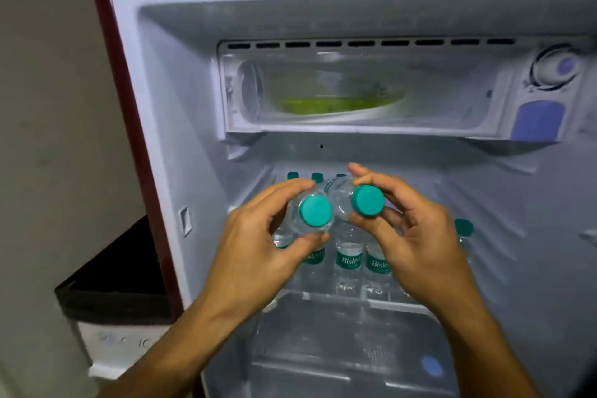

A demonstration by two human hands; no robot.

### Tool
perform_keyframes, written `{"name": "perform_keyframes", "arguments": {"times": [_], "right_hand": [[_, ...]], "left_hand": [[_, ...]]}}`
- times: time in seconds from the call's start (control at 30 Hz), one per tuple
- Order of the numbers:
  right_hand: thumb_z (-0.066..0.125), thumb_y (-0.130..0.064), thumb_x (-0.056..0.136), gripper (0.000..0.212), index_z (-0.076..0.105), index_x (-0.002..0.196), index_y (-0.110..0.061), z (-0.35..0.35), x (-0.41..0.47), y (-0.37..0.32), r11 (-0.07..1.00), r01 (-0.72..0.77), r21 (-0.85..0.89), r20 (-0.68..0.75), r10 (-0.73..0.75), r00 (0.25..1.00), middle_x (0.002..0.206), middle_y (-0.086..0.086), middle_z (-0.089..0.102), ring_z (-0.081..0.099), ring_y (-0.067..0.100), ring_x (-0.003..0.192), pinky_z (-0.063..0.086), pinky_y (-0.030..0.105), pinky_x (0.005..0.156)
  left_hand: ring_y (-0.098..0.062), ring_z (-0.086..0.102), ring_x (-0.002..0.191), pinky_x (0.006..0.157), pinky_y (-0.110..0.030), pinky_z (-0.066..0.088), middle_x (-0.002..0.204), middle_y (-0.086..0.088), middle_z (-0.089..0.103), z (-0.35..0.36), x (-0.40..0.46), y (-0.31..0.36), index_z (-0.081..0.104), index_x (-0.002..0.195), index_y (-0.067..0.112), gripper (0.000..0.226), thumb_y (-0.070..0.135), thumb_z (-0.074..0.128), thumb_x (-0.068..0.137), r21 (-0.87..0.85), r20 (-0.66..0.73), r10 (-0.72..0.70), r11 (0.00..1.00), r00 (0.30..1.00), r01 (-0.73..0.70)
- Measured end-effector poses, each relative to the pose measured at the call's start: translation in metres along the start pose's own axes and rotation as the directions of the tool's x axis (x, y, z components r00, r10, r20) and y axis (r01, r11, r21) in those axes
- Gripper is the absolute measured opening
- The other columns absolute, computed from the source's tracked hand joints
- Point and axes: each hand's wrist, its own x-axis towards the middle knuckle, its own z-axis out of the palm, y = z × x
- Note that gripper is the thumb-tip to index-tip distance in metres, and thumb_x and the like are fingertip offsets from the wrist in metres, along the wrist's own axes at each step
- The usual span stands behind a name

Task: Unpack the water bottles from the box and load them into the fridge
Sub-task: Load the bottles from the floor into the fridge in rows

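Fingers (pixel 292 186) of each hand pinch one bottle by the neck, both held side by side over the fridge (pixel 181 107) shelf (pixel 355 300). Biggest risk: the standing row (pixel 349 258) topples if bumped; lesser, a loose neck grip slips.

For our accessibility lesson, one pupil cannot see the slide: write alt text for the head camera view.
Two bare hands, left hand and right hand, each hold a green-capped water bottle, left bottle and right bottle, at an open fridge. More bottles stand on the shelf behind; a black bin stands left.
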Motion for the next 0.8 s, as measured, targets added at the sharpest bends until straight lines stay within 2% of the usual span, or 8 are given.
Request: {"name": "perform_keyframes", "arguments": {"times": [0.07,0.27,0.4,0.53,0.6,0.67,0.73,0.8], "right_hand": [[0.07,0.003,0.088,0.046,0.064,0.123,-0.028,-0.009,0.006,0.001,1.0,-0.002,-0.028,-0.037,0.001,0.999,0.139,-0.018,0.06,0.058,0.006,0.127,0.055,0.024,0.095],[0.073,-0.004,0.087,0.048,0.063,0.129,-0.028,-0.041,0.025,0.007,0.981,-0.036,-0.19,-0.126,0.012,0.992,0.135,-0.019,0.062,0.059,0.004,0.125,0.053,0.031,0.101],[0.074,-0.01,0.089,0.045,0.064,0.129,-0.025,-0.057,0.028,0.022,0.95,-0.112,-0.291,-0.216,0.049,0.975,0.124,-0.023,0.065,0.063,0.004,0.117,0.054,0.036,0.101],[0.074,-0.01,0.089,0.045,0.064,0.13,-0.025,-0.073,0.036,0.039,0.905,-0.218,-0.365,-0.284,0.115,0.952,0.116,-0.01,0.071,0.067,0.01,0.108,0.056,0.039,0.096],[0.072,-0.011,0.091,0.043,0.063,0.13,-0.028,-0.082,0.044,0.049,0.856,-0.284,-0.432,-0.28,0.172,0.944,0.11,-0.005,0.072,0.071,0.012,0.096,0.059,0.039,0.088],[0.069,-0.006,0.092,0.043,0.062,0.129,-0.028,-0.09,0.05,0.06,0.819,-0.333,-0.468,-0.284,0.217,0.934,0.106,-0.001,0.07,0.07,-0.002,0.086,0.059,0.021,0.074],[0.066,0.004,0.092,0.047,0.062,0.13,-0.023,-0.097,0.059,0.075,0.808,-0.385,-0.446,-0.292,0.275,0.916,0.107,0.0,0.065,0.057,-0.028,0.077,0.044,-0.002,0.061],[0.065,0.003,0.093,0.049,0.059,0.136,-0.019,-0.102,0.069,0.087,0.763,-0.458,-0.456,-0.292,0.358,0.887,0.117,0.004,0.063,0.056,-0.028,0.075,0.039,-0.005,0.06]], "left_hand": [[-0.012,0.059,0.12,0.1,-0.035,0.051,0.126,0.014,0.064,0.009,0.016,-0.003,0.063,0.129,0.023,0.06,0.025,0.082,0.072,0.006,0.015,0.035,0.999,0.999,-0.035],[-0.005,0.056,0.123,0.104,-0.037,0.049,0.131,0.009,0.062,0.044,0.06,-0.017,0.061,0.13,0.018,0.059,0.015,0.082,0.075,0.003,0.096,0.119,0.993,0.988,-0.12],[-0.005,0.053,0.124,0.106,-0.032,0.046,0.135,0.008,0.058,0.072,0.084,-0.03,0.056,0.134,0.022,0.058,0.015,0.077,0.081,-0.026,0.183,0.088,0.996,0.979,-0.085],[-0.005,0.055,0.121,0.104,-0.026,0.046,0.131,0.007,0.06,0.098,0.114,-0.041,0.055,0.134,0.022,0.053,0.014,0.074,0.085,-0.037,0.268,0.1,0.995,0.958,-0.093],[-0.002,0.056,0.114,0.097,-0.02,0.047,0.126,0.012,0.061,0.109,0.129,-0.049,0.054,0.129,0.031,0.05,0.02,0.073,0.084,-0.048,0.31,0.072,0.997,0.948,-0.06],[-0.001,0.053,0.112,0.09,-0.015,0.042,0.124,0.019,0.057,0.123,0.142,-0.058,0.051,0.131,0.035,0.053,0.026,0.074,0.084,0.016,0.363,0.019,1.0,0.932,-0.027],[-0.002,0.054,0.106,0.083,-0.006,0.038,0.118,0.018,0.057,0.135,0.151,-0.07,0.051,0.131,0.032,0.052,0.026,0.075,0.085,0.06,0.38,-0.019,0.998,0.925,-0.004],[-0.001,0.056,0.102,0.077,0.0,0.038,0.114,0.015,0.059,0.146,0.158,-0.079,0.053,0.129,0.028,0.049,0.024,0.075,0.085,0.048,0.37,-0.011,0.999,0.929,-0.007]]}}
